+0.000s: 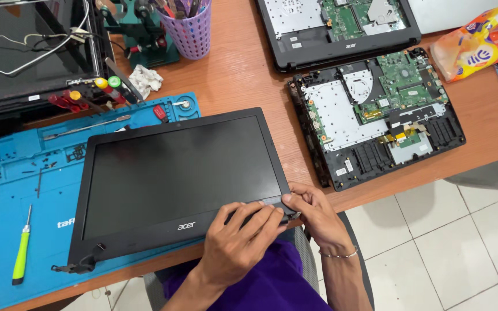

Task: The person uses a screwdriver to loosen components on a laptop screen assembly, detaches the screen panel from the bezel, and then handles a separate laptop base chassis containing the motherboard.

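Two bare hands and forearms show at the bottom of the picture. The left hand [234,245] has no ring, no watch and no glove on it. The right hand [312,216] has no glove either. Round the right wrist sits a thin silver chain bracelet [338,254] with small links. No sleeves reach the wrists, so both forearms are uncovered. Below the arms, the person's lap is covered in bright purple cloth [266,285], smooth and plain, with soft folds and no pattern that can be seen.
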